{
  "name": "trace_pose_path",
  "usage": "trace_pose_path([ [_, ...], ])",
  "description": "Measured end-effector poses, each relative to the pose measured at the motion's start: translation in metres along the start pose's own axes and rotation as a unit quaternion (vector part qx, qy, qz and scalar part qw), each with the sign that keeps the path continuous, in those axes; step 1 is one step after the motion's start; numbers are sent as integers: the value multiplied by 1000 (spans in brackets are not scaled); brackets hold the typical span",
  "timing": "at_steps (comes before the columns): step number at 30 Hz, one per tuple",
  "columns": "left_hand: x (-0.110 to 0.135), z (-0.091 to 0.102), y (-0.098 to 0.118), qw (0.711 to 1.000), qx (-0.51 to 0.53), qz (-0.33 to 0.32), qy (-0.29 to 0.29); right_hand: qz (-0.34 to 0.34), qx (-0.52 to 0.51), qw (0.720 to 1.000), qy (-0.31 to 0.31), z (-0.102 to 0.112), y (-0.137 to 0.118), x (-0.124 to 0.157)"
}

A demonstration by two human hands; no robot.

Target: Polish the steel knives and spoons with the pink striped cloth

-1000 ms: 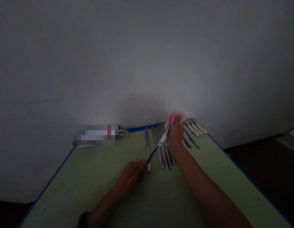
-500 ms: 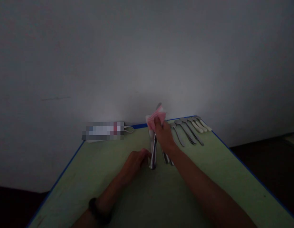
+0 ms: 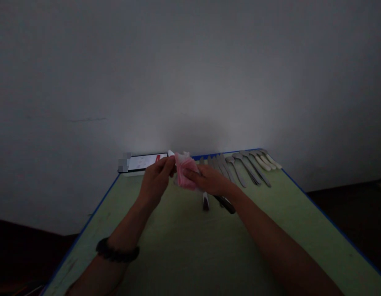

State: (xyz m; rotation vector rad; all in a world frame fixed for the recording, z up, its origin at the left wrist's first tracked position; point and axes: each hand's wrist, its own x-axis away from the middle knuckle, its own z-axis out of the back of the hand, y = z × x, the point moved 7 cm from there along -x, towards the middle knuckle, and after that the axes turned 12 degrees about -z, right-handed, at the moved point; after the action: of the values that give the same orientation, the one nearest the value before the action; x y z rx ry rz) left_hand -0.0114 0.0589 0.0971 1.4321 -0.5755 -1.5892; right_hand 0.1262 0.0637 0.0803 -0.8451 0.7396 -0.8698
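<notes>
My right hand is closed on a folded pink-and-white cloth, thumb on top. At the cloth's left edge my left hand pinches its fingertips together; what lies between them is hidden. A dark handle slants out from beneath my right wrist, and I cannot tell whether that hand grips it. Below the cloth, a metal handle lies on the table, partly covered. Several table knives lie side by side just behind my right hand.
Spoons and white-handled cutlery line the table's back right. A device with a lit screen lies at the back left. The green table has a blue edge and meets a grey wall.
My right hand and the cloth have moved left and slightly down. My left hand has risen from beside a metal handle to the cloth. The view has shifted a little.
</notes>
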Motion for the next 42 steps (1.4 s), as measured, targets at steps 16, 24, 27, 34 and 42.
trace_pose_path([
  [16,-13,61,-39,933,232,30,273,-34,62,989,-127,26,0,8],
  [24,5,0,-38,812,515,146,232,-86,135,972,-174,7,17,13],
  [27,7,1,-36,799,537,166,213,-81,109,973,-185,-5,12,14],
  [34,-4,72,-44,807,500,123,290,-132,71,979,-135,34,17,19],
  [42,4,35,-20,844,491,93,195,-100,-13,995,0,58,4,14],
])
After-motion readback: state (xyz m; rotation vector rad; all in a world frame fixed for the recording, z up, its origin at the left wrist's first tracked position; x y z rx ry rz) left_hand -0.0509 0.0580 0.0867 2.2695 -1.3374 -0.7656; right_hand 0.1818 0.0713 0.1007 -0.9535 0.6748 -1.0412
